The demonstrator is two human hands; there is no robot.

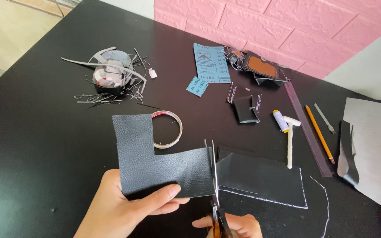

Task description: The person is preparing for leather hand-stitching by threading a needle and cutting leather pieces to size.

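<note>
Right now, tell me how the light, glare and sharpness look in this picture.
Head view: soft daylight, faint shadows; pale sheen across the black table at left; the leather piece in the left hand is sharp, grain visible; scissors in the right hand are cut off by the bottom edge; straight edges bow slightly, wide-angle.

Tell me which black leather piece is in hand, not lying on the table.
The L-shaped piece: the left hand pinches its lower edge and scissors run along its right side. The stitched-edge piece lies flat.
</note>
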